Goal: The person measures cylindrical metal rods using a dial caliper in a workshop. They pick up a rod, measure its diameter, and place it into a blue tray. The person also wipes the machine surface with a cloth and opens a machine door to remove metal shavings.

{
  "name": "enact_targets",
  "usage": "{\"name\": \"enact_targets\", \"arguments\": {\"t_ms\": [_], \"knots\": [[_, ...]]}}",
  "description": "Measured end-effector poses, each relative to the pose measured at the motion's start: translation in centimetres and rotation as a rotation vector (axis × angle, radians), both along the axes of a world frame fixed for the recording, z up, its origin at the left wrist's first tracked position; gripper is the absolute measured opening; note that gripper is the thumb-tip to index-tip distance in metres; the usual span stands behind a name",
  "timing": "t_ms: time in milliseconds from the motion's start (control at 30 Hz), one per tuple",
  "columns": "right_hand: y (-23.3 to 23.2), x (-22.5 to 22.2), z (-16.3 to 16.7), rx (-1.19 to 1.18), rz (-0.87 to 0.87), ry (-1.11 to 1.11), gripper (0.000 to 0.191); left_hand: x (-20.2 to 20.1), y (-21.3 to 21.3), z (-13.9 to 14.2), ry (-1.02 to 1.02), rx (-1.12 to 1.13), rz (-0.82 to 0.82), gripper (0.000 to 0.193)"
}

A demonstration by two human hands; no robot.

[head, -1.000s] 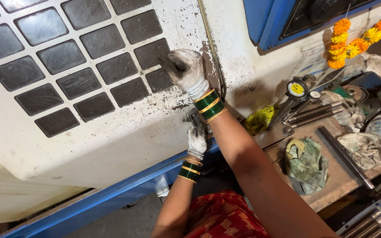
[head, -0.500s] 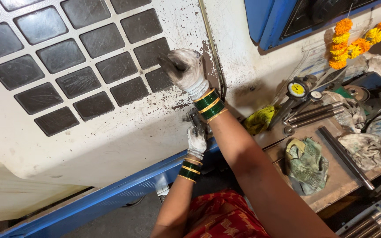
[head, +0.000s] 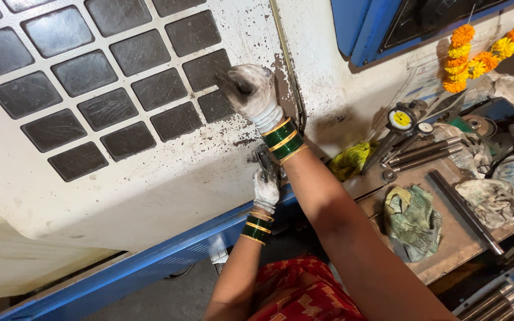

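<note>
Gripping dark handle point(head: 237, 85) on white door point(head: 150, 178), right hand point(head: 254, 92); left hand point(head: 266, 187) clamps upright metal tool point(head: 263, 161).

Brown bench point(head: 447, 249), worn top, at right. On it: crumpled green cloth point(head: 414, 220), long dark rod point(head: 462, 211), yellow rag point(head: 352, 159), dial gauge point(head: 401, 119), grey rags point(head: 492, 199), washer point(head: 389, 175), metal bars point(head: 420, 153) near the gauge.

A white machine panel point(head: 168, 178) with dark square windows point(head: 84, 74), blue trim point(head: 150, 264), cluttered workbench point(head: 447, 238).
</note>
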State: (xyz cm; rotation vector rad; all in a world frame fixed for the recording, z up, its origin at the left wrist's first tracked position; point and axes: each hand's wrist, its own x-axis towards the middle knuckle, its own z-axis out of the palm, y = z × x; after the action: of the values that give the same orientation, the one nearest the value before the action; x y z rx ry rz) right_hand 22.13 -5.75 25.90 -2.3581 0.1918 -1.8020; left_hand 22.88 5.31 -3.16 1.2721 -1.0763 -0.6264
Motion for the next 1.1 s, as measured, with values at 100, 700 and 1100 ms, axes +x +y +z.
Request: {"name": "enact_targets", "arguments": {"t_ms": [100,700,1100], "knots": [[0.15,-0.06,0.11,-0.032,0.010,-0.027,0.011,-0.16,-0.11,0.07,0.003,-0.069,-0.006,0.033],[0.01,0.05,0.15,-0.005,0.041,-0.014,0.010,0.07,0.04,0.03,-0.040,-0.056,0.066,0.036],[-0.04,0.03,-0.08,-0.020,0.000,-0.010,0.009,0.07,0.17,0.12,0.005,-0.052,0.022,0.038]]}}
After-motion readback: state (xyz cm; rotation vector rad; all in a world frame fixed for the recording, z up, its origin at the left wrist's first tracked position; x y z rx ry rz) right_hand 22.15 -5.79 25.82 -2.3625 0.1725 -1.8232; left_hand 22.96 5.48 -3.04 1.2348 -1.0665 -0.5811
